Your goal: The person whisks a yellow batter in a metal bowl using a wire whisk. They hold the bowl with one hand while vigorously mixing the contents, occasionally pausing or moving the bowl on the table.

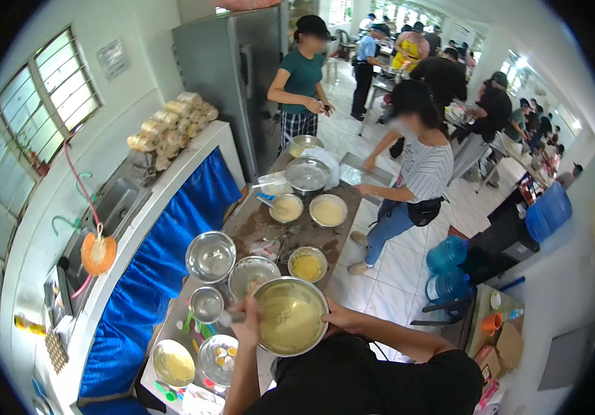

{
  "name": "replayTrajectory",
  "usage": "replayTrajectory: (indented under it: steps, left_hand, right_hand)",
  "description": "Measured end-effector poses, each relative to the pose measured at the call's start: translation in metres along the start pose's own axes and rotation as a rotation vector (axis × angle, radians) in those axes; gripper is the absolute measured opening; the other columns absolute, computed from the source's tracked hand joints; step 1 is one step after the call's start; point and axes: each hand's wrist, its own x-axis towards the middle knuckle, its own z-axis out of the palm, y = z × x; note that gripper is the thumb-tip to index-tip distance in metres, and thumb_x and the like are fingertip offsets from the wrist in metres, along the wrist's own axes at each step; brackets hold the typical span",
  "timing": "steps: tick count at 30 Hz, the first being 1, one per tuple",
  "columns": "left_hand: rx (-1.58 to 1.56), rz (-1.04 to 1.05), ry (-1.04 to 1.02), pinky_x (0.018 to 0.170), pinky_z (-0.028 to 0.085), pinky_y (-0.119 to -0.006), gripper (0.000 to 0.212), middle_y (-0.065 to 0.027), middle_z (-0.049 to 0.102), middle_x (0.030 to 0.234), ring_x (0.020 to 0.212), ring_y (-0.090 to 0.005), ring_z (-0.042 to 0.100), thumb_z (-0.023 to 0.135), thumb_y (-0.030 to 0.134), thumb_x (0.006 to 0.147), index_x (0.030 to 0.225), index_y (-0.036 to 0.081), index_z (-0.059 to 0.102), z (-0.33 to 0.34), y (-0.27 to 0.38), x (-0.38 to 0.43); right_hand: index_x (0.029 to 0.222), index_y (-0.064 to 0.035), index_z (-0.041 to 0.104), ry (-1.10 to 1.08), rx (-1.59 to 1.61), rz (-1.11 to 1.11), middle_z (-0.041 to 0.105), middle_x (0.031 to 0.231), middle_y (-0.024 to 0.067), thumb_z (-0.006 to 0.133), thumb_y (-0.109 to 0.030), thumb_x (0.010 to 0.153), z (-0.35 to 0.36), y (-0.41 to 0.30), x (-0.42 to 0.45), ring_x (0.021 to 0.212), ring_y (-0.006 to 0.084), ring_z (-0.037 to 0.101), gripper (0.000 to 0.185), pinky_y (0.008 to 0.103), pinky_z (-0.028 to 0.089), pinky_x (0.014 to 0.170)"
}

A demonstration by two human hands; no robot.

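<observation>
A large metal mixing bowl (320,332) with pale yellow batter (292,337) is tilted close to my body. On its right rim my right hand (337,316) is closed, thumb near the edge. My left hand (247,322), blurred, is at the left rim, gripping the handle of what looks like a wire whisk (280,313). The whisk's wires lie in the batter. Just beyond is a metal bowl with white residue (243,270). A small metal bowl (206,305) and a bowl of eggshells (217,371) stand left of my left hand.
The long table (245,233) also bears a bowl of yellow mixture (308,263), a bare metal bowl (211,257) and a batter bowl (173,363). Two people stand at its far end, near a refrigerator (225,83). Left is a sink counter (173,161); right, blue water jugs (447,254).
</observation>
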Motion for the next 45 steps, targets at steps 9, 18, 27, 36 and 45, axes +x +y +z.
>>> replayTrajectory:
  steps: [9,18,27,36,45]
  left_hand:
    - [0.018,-0.071,-0.316,0.064,0.047,-0.027,0.020,-0.0072,0.065,0.083,0.071,-0.0147,0.058,0.065,0.017,0.093,0.081,0.003,0.060,-0.020,-0.011,0.011]
    - [0.248,-0.002,-0.301,0.091,0.045,-0.033,0.030,-0.0108,0.062,0.114,0.106,-0.0209,0.058,0.059,0.014,0.093,0.122,0.005,0.060,-0.013,-0.059,-0.016]
    - [0.286,-0.265,-0.171,0.067,0.041,-0.024,0.023,0.0010,0.053,0.079,0.072,-0.0081,0.048,0.058,0.012,0.093,0.112,0.000,0.064,-0.013,-0.060,-0.012]
    - [0.125,-0.283,-0.101,0.064,0.036,-0.022,0.013,0.0031,0.050,0.078,0.071,-0.0061,0.045,0.055,0.001,0.085,0.097,0.002,0.060,0.000,-0.059,-0.008]
    - [0.233,-0.191,-0.213,0.064,0.034,-0.023,0.015,0.0027,0.046,0.078,0.071,-0.0068,0.042,0.054,-0.004,0.083,0.096,0.002,0.056,0.004,-0.055,-0.004]
  right_hand:
    - [0.153,-0.0185,0.013,0.182,-0.060,-0.031,0.046,0.136,0.0099,0.065,-0.020,0.084,-0.036,0.003,-0.027,0.113,0.0248,0.057,0.086,0.0419,0.060,0.076]
    - [0.151,-0.0145,0.020,0.190,-0.019,-0.007,0.050,0.133,0.0097,0.064,-0.017,0.086,-0.040,0.001,-0.032,0.114,0.0225,0.056,0.078,0.0421,0.059,0.081]
    - [0.152,-0.0021,0.018,0.188,-0.393,-0.177,0.040,0.145,0.0167,0.063,-0.010,0.083,-0.051,0.007,-0.019,0.135,0.0238,0.037,0.083,0.0350,0.027,0.115]
    - [0.150,-0.0002,0.020,0.260,-0.417,-0.035,0.041,0.143,0.0198,0.057,-0.040,0.090,-0.060,-0.018,-0.009,0.127,0.0282,0.048,0.081,0.0406,0.046,0.099]
    - [0.126,0.0033,0.050,-0.046,-0.243,0.268,0.067,0.098,0.0134,0.055,-0.022,0.078,-0.103,-0.001,0.028,0.083,0.0211,0.069,0.054,0.0413,0.060,0.073]
